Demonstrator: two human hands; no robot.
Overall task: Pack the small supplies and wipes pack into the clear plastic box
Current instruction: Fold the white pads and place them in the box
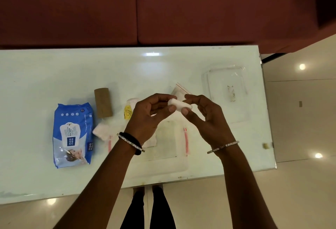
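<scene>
Both hands hold a small white roll (179,103) above the middle of the white table (127,68). My left hand (148,117) pinches its left end and my right hand (207,117) pinches its right end. A blue wipes pack (72,135) lies flat at the left. Beside it stands a brown cardboard tube (102,105). The clear plastic box (166,148) sits under my wrists near the front edge, with a red-striped zip bag (185,141) in or on it. Its clear lid (226,83) lies at the far right. A small zip bag (179,91) shows behind my fingers.
A white gauze pad (101,130) and a yellow-labelled packet (128,113) lie between the wipes pack and my left hand. A dark red sofa (163,8) runs along the table's far side. Glossy floor tiles (300,119) lie to the right.
</scene>
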